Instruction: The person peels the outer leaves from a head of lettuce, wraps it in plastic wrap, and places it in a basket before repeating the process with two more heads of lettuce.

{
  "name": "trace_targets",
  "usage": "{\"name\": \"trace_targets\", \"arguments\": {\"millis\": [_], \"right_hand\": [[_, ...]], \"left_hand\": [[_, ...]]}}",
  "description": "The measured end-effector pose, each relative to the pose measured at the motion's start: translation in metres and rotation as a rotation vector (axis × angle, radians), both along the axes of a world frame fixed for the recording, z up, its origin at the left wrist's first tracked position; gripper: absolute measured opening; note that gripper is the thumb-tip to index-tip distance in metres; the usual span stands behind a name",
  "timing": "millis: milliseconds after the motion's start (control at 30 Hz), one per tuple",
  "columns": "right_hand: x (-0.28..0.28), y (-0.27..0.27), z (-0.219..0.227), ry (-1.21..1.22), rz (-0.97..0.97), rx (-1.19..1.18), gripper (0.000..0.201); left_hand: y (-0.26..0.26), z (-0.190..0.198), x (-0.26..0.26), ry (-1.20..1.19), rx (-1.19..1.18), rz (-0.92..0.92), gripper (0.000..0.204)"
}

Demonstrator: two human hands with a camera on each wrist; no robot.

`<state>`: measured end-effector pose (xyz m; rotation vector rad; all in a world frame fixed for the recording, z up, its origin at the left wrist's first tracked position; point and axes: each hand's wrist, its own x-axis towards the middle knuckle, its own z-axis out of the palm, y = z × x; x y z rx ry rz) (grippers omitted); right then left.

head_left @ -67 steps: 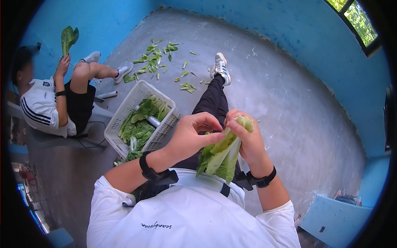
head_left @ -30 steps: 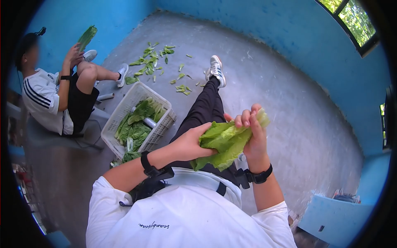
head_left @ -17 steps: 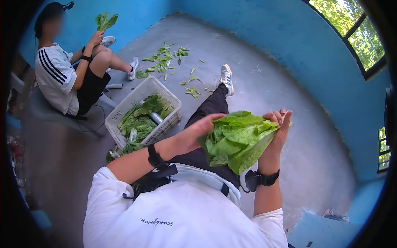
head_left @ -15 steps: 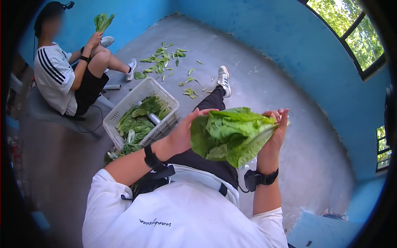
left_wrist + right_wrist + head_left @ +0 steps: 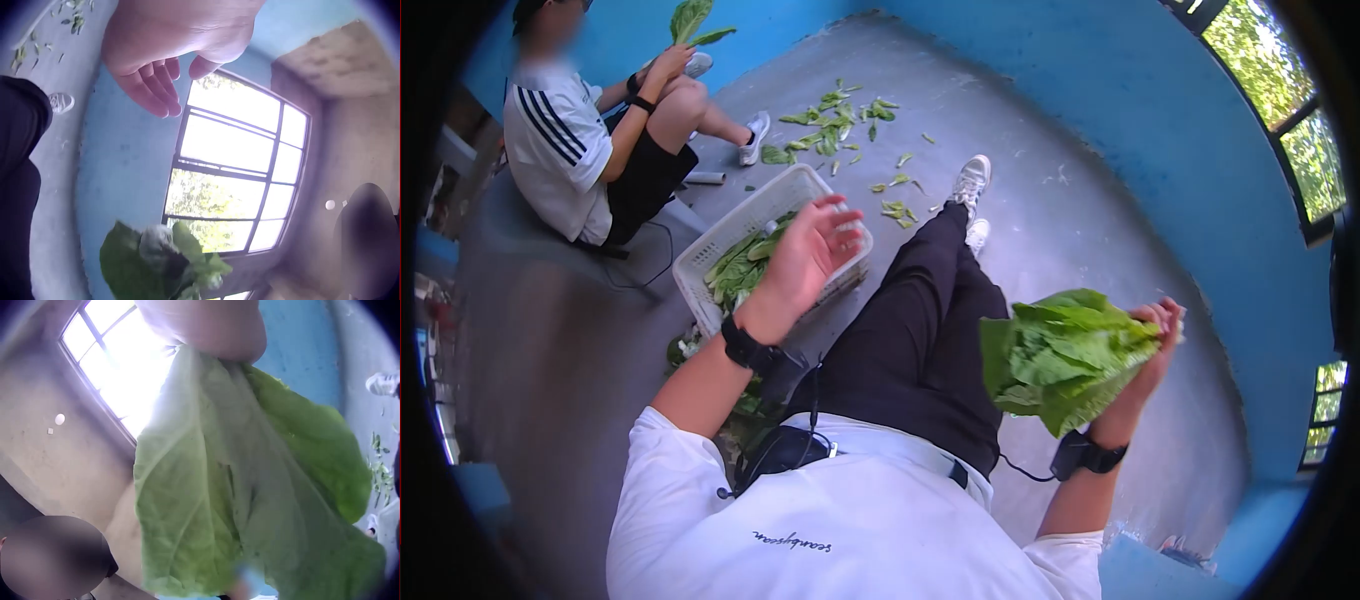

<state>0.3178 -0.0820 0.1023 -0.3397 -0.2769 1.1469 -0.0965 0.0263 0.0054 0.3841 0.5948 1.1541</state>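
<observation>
A bunch of romaine lettuce (image 5: pixel 1060 360) hangs at the right of the head view, its leafy end pointing left. My right hand (image 5: pixel 1145 365) grips it by the pale stem end. In the right wrist view the broad lettuce leaves (image 5: pixel 200 469) spread out below that hand (image 5: pixel 209 328). My left hand (image 5: pixel 812 255) is raised with fingers loosely bent, holding nothing, and overlaps the white plastic crate (image 5: pixel 690 290) in the head view. Green leaves (image 5: pixel 738 268) lie in the crate, partly hidden behind this hand. The left wrist view shows the same hand (image 5: pixel 178 44) apart from the lettuce.
Another person (image 5: pixel 565 150) sits at the upper left, holding a leafy green (image 5: pixel 690 22). Torn leaves (image 5: pixel 830 125) lie scattered on the grey floor (image 5: pixel 1080 220). My outstretched legs (image 5: pixel 900 330) run between the crate and the lettuce. A blue wall (image 5: pixel 1100 90) curves behind.
Both hands worked at the lettuce earlier, turning its leafy end leftward. Now my left hand has come off it and moved left and up over the crate; my right hand has carried it right.
</observation>
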Motion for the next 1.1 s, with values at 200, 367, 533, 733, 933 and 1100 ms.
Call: {"name": "trace_targets", "arguments": {"millis": [200, 367, 533, 733, 933, 1100], "right_hand": [[0.019, 0.015, -0.007, 0.033, 0.091, 0.102, 0.022], [0.014, 0.054, -0.023, -0.071, 0.072, 0.031, 0.025], [0.009, 0.084, -0.034, -0.109, 0.056, -0.038, 0.025], [0.031, 0.112, -0.054, -0.215, 0.04, -0.147, 0.023], [0.045, 0.129, -0.068, -0.264, 0.029, -0.231, 0.026], [0.057, 0.156, -0.09, -0.358, 0.006, -0.315, 0.026]], "left_hand": [[0.044, -0.066, -0.082, 0.508, 0.054, 0.313, 0.027], [0.062, -0.178, -0.098, 1.093, 0.166, 0.149, 0.024], [0.067, -0.266, -0.097, 1.388, 0.165, -0.258, 0.031], [0.089, -0.339, -0.066, 1.589, 0.072, -0.529, 0.038], [0.109, -0.41, -0.035, 1.508, -0.023, -0.613, 0.047], [0.131, -0.456, -0.029, 1.494, -0.02, -0.488, 0.067]]}}
